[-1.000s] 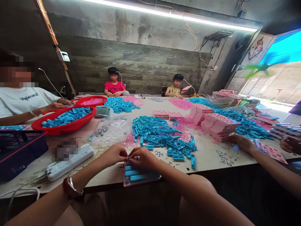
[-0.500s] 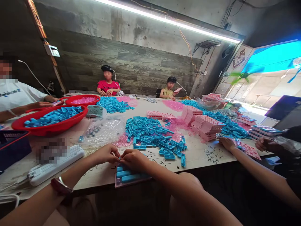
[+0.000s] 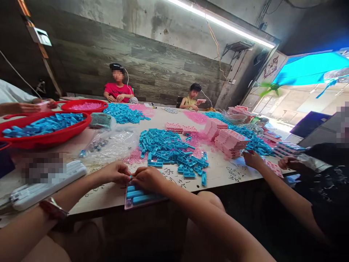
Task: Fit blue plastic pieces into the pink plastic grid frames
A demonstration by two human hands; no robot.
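At the table's near edge, a flat pink tray (image 3: 127, 203) holds several long blue plastic bars (image 3: 143, 197). My left hand (image 3: 116, 172) is at the tray's far left corner, its thumb and fingers pinched together. My right hand (image 3: 148, 178) reaches over the tray from the right and covers part of it, fingertips closed against those of the left. A small blue piece (image 3: 131, 177) shows between the two sets of fingertips; most of it is hidden. Just beyond lies a heap of hollow blue plastic pieces (image 3: 163, 143), with pink bits scattered around it.
A white power strip (image 3: 51, 182) and a clear plastic bag (image 3: 117, 143) lie to the left. Behind them stands a red basin (image 3: 40, 140) of blue pieces. Stacked pink trays (image 3: 230, 142) are right of the heap. A co-worker's hand (image 3: 253, 160) is at the right; others sit across.
The view has turned slightly right and down, so the table appears shifted left. My hands stay pinched together at the tray corner. The right co-worker's near hand has lifted a little.
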